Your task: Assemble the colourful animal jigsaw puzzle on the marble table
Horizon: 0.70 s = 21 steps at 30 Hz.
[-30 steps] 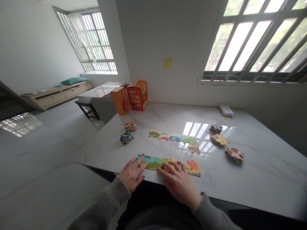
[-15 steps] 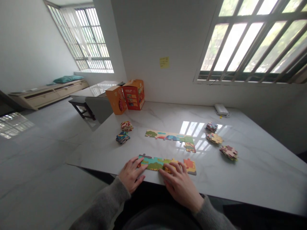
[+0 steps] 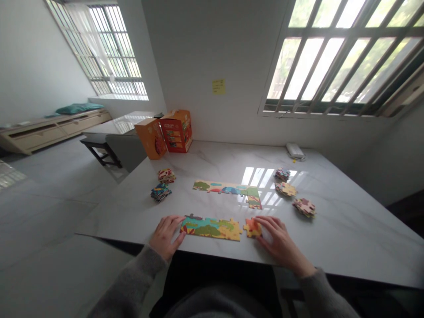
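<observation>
Near the front table edge lies a joined strip of jigsaw puzzle pieces point(image 3: 208, 229), green, teal and yellow. My left hand point(image 3: 166, 235) grips its left end between thumb and fingers. Just past the strip's right end, across a narrow gap, sits an orange and yellow puzzle piece point(image 3: 251, 228). Its right side is held by my right hand point(image 3: 276, 238), thumb at the near edge and fingers over the far edge, hiding part of it. Farther back is a second joined strip point(image 3: 228, 189), which bends toward me at its right end.
Two piles of puzzle pieces, one reddish point(image 3: 166, 175) and one blue point(image 3: 160, 192), stand at the left. Three more piles lie right: a small one point(image 3: 282, 173), a yellowish one point(image 3: 286, 189) and a pinkish one point(image 3: 304, 207). Orange boxes point(image 3: 179, 132) and a white device point(image 3: 294, 151) are at the back.
My right hand has moved right, off the near strip and onto the separate piece. My left hand has shifted to the strip's left end, uncovering its top. The camera view has turned slightly right.
</observation>
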Each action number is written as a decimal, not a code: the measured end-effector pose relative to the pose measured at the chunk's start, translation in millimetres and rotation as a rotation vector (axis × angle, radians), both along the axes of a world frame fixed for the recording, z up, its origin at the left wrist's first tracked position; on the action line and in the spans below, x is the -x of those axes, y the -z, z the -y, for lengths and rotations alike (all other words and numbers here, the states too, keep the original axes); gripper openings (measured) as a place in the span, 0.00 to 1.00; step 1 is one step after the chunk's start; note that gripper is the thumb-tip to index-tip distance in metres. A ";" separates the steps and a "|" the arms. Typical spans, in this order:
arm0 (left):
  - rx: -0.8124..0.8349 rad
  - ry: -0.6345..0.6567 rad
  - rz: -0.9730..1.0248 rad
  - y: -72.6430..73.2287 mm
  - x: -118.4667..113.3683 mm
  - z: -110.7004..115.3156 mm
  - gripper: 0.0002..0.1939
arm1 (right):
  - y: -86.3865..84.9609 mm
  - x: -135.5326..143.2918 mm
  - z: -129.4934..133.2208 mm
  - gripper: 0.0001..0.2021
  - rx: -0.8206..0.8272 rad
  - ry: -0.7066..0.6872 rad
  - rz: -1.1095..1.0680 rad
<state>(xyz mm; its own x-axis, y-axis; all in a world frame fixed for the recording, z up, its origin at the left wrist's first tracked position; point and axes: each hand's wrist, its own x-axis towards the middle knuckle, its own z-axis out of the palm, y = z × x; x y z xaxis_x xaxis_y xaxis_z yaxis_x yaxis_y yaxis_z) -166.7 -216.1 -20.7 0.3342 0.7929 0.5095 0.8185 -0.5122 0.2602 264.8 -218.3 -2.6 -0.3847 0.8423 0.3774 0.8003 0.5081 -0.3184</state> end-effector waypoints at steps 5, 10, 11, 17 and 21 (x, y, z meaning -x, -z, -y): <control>-0.049 0.027 -0.012 -7.6 -20.9 14.4 0.15 | 0.4 2.0 -1.1 0.10 0.048 -0.075 0.071; -0.017 0.173 -0.054 -16.0 -61.4 26.7 0.18 | -7.9 -7.5 -1.0 0.08 0.116 -0.113 0.062; -0.013 0.180 -0.058 -16.3 -66.7 26.4 0.18 | -8.9 -10.4 0.4 0.08 0.124 -0.108 0.060; -0.013 0.176 -0.120 -9.3 -76.8 24.4 0.22 | -5.8 -21.4 12.8 0.07 0.101 -0.018 0.035; -0.021 0.241 -0.155 -4.9 -82.8 30.3 0.25 | -3.3 -20.5 16.4 0.07 0.093 0.011 0.027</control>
